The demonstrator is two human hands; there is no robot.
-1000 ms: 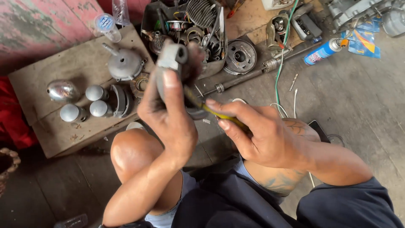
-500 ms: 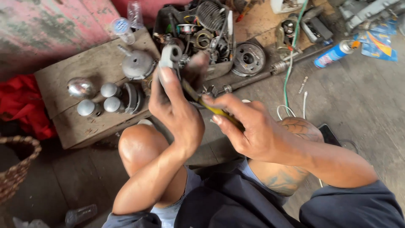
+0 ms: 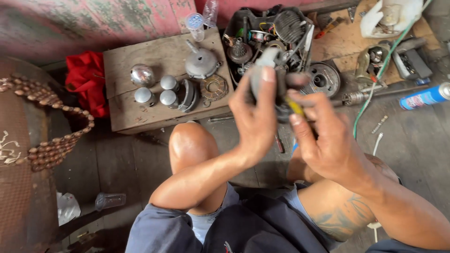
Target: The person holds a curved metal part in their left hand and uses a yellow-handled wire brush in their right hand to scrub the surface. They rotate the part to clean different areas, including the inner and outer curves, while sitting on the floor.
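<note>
- The left hand [image 3: 255, 117] is wrapped around a grey metal part [image 3: 268, 70], thumb laid up its front and fingers curled behind, holding it raised above the knees and in front of the black parts tray [image 3: 236, 28].
- The right hand [image 3: 328, 140] pinches a yellow-handled tool [image 3: 295, 107] in a narrow grip, its tip set against the lower side of the part.
- The part looks like cast metal: stiff, fairly heavy for its bulk, and probably greasy, so likely to slip. The thick middle body, where the left hand already grips, seems the safest hold; the tubular top end offers less purchase.
- The tool is slim and rigid. A slip off the part could run its tip toward the left palm.
- Just behind the hands, the tray is crammed with springs, gears and wires, and a round metal drum [image 3: 323, 78] lies beside it, so forward room is tight.
- The wooden board [image 3: 136, 117] to the left carries domed silver caps [image 3: 159, 91].
- The freest space appears to be over the lap and bare floor [image 3: 412, 140] to the right, near the blue spray can [image 3: 424, 97].
</note>
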